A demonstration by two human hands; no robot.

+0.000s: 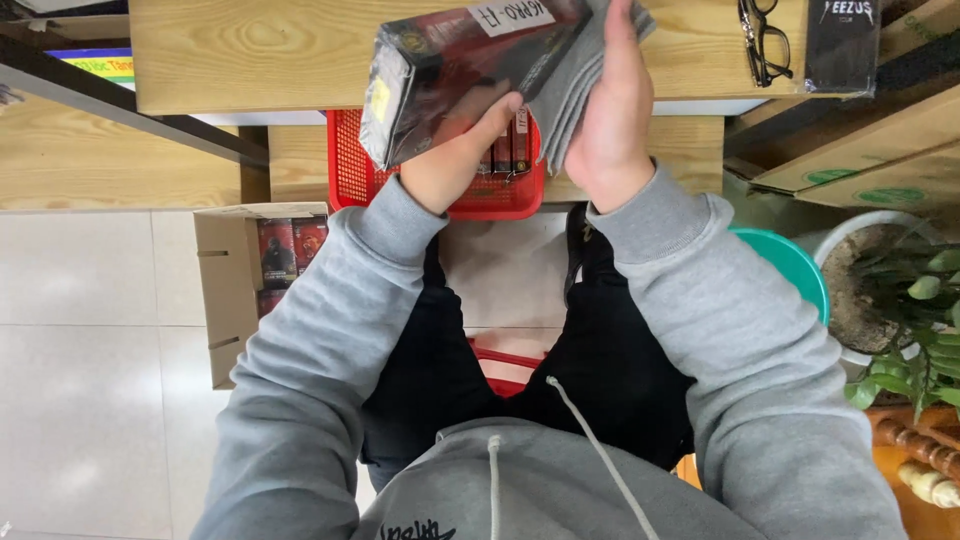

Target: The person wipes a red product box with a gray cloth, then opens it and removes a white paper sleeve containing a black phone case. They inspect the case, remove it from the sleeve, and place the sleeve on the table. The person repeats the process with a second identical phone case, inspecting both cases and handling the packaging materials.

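Bench: a pale wooden bench point(300, 60) is running across the far side, with black glasses point(764, 40) lying on it at the far right.
Carton: an open cardboard carton point(225, 290) is sitting on the floor at near left, showing more dark red packets point(290, 250) inside.
Basket: a red plastic basket point(350, 165) is standing under the bench edge, directly below the hands, with similar packets upright in it.
Packet: a dark red and black plastic packet point(450, 70) is being held up over the basket, tilted, its open end facing right.
Socks: folded grey socks point(575, 75) are lying against the packet's right end, partly under the right palm.
Left hand: the left hand point(455, 155) is gripping the packet from beneath, fingers curled round it.
Right hand: the right hand point(610, 110) is pressing flat on the socks, fingers extended.
Step in hand: judged as sliding the socks into the packet.
Next move: likely calls for holding the mouth open while pushing the socks fully home.
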